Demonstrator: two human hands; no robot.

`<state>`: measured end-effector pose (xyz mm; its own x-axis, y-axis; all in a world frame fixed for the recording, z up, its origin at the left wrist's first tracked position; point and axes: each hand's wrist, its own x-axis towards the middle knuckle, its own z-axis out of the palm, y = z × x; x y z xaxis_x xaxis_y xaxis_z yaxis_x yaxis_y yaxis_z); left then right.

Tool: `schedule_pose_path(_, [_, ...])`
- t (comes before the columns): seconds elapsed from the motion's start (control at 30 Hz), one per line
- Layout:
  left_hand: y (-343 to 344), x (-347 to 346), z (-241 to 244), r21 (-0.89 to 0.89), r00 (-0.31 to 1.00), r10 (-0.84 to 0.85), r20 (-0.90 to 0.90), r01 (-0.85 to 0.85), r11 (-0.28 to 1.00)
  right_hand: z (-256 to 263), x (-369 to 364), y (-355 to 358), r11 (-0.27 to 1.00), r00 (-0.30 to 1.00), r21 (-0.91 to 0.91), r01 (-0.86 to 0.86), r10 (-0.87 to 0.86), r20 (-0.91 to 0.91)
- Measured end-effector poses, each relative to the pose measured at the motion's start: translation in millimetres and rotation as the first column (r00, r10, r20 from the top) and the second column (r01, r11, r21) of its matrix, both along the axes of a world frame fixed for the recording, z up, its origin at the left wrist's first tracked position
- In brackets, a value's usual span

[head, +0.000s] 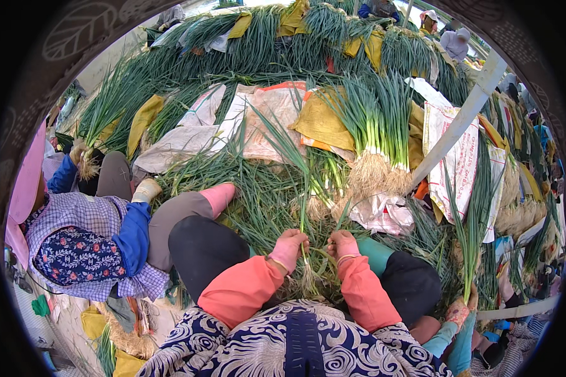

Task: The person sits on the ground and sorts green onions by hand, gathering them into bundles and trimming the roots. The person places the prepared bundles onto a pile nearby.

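My left hand, in a pink glove with bare fingertips, grips a single green onion just above its roots. Its long leaves point up and away, while the pale root tuft hangs below my fingers. Level with it, to the right, is my right hand, gloved the same way, with fingertips drawn together. A thin yellowish leaf shows between the hands; whether my right fingers pinch it is unclear. Loose onion leaves cover the ground between my knees and beyond.
Bundled green onions with bushy roots stand ahead, beside a yellow sack and printed white sacks. A metal pole slants across the right. Co-workers sit close: one person at left, another's gloved hand holding onions at right.
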<state>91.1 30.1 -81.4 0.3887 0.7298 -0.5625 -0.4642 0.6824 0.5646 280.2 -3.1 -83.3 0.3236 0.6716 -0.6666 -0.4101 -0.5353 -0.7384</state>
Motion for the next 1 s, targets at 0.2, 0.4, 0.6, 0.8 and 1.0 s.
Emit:
schedule_pose_path(0.2, [14,-8,41,0.071,0.936,0.35,0.028,-0.352,0.933,-13,-13,-14,0.485,0.219,-0.385,-0.785,0.8,0.559])
schedule_pose_path(0.4, [32,-40,78,0.038,0.819,0.544,0.179,-0.559,0.828,4,4,33,0.837,0.382,-0.22,-0.501,0.442,0.812])
schedule_pose_path(0.6, [20,-18,29,-0.398,0.861,0.07,0.504,0.16,0.903,-34,18,106,0.852,0.239,-0.357,-0.382,0.465,0.853])
schedule_pose_path(0.8, [34,-16,54,-0.072,0.939,0.313,0.141,-0.305,0.95,-33,24,125,0.852,0.251,-0.38,-0.361,0.481,0.84])
schedule_pose_path(1.0, [40,-17,51,-0.355,0.848,0.476,0.233,-0.382,0.853,5,44,71,0.924,0.572,0.238,-0.299,-0.026,0.82])
